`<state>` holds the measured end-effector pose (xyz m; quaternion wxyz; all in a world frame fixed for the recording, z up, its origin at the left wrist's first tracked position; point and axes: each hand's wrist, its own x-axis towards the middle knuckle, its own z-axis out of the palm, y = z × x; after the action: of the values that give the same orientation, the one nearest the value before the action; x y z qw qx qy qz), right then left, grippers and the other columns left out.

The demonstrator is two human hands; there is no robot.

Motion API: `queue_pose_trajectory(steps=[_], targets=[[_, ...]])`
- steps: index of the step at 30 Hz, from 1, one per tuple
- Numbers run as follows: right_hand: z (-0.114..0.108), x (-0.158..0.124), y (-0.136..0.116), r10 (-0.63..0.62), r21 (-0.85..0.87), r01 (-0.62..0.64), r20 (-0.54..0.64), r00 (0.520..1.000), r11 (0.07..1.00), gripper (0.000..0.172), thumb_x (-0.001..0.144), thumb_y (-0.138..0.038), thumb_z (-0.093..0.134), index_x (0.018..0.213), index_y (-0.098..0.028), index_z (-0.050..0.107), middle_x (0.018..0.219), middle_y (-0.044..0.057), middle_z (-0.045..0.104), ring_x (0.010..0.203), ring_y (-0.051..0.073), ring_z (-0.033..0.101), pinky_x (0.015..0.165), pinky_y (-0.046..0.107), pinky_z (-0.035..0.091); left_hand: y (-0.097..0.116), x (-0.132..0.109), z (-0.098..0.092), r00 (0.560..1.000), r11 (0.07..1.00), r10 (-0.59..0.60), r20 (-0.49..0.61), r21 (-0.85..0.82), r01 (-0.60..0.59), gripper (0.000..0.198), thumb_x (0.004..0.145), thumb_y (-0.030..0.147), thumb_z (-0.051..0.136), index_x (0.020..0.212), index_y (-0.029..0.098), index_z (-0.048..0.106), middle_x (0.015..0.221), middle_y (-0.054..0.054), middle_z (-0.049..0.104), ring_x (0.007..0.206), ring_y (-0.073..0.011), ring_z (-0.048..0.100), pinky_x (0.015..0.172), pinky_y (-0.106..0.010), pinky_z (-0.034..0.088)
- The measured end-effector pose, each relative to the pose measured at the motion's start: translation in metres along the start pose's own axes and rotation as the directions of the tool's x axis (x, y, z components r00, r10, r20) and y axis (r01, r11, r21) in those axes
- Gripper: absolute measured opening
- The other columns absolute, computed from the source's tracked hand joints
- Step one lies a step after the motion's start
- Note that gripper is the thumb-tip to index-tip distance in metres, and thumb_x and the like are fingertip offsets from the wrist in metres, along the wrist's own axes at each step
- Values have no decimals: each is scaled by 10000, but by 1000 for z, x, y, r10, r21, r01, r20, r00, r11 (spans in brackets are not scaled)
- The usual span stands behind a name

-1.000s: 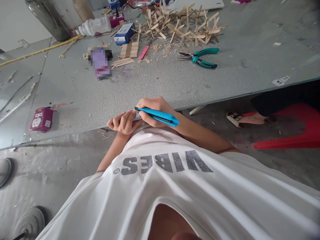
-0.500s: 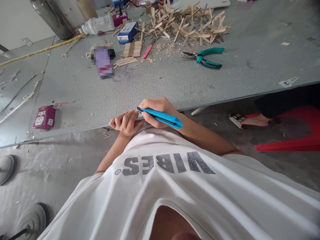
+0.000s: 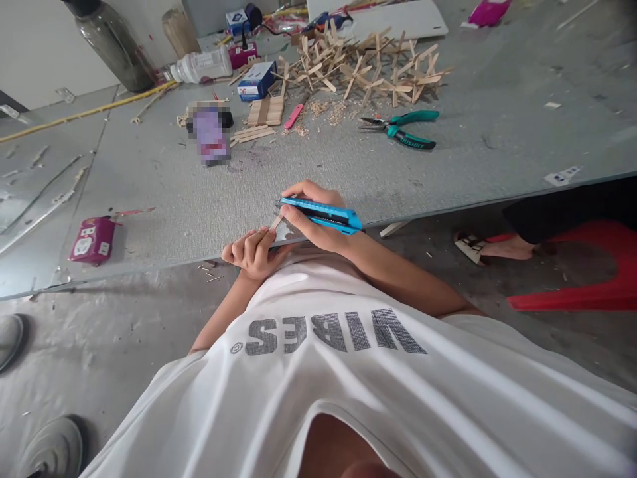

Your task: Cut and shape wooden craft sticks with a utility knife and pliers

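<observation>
My left hand [image 3: 253, 253] is closed at the table's front edge, its fingers wrapped over a pale wooden craft stick [image 3: 277, 222]. The stick's free end points up and to the right, towards the cutter's tip. My right hand [image 3: 314, 206] grips a blue utility knife [image 3: 326, 216], whose dark tip lies near the stick's far end. Whether the blade touches the wood I cannot tell. Most of the stick is hidden under my left fingers.
Beyond my hands are green-handled pliers [image 3: 403, 127], a pink folding knife [image 3: 293, 116], a bundle of craft sticks [image 3: 265, 111] and a heap of joined sticks [image 3: 368, 66]. A purple box [image 3: 92, 240] stands at left. A person's foot [image 3: 507, 248] and a red chair [image 3: 597, 265] are at right.
My right hand with the utility knife has moved forward, away from my left hand, so more of the craft stick shows between them. The view has shifted slightly.
</observation>
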<state>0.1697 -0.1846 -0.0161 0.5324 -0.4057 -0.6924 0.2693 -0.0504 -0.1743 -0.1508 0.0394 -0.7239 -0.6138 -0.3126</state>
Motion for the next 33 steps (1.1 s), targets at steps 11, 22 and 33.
queue_pose_trajectory(steps=[11,22,33], targets=[[-1,-2,-5,81,-146,-58,157,984,988,540,1020,-687,647,1321,-244,710,941,33,842,1078,272,820,885,354,551,-10,-5,-5,823,898,417,-385,34,-439,265,1008,545,657,977,333,812,980,-67,880,938,-328,761,949,-584,341],[-3,2,-6,123,-11,-124,248,961,992,519,1022,-684,662,1281,-238,714,1043,39,854,1056,236,809,924,348,569,22,12,-64,750,784,571,-332,-50,-619,232,1082,373,609,1188,314,806,1068,-63,881,914,-275,753,867,-502,380],[-60,69,-9,-90,88,82,80,993,993,493,995,-731,731,1172,-271,707,930,-5,803,766,149,761,689,311,598,58,137,-119,546,755,646,533,-344,-558,368,953,532,766,1124,207,746,1089,-91,780,957,-271,733,886,-412,506]])
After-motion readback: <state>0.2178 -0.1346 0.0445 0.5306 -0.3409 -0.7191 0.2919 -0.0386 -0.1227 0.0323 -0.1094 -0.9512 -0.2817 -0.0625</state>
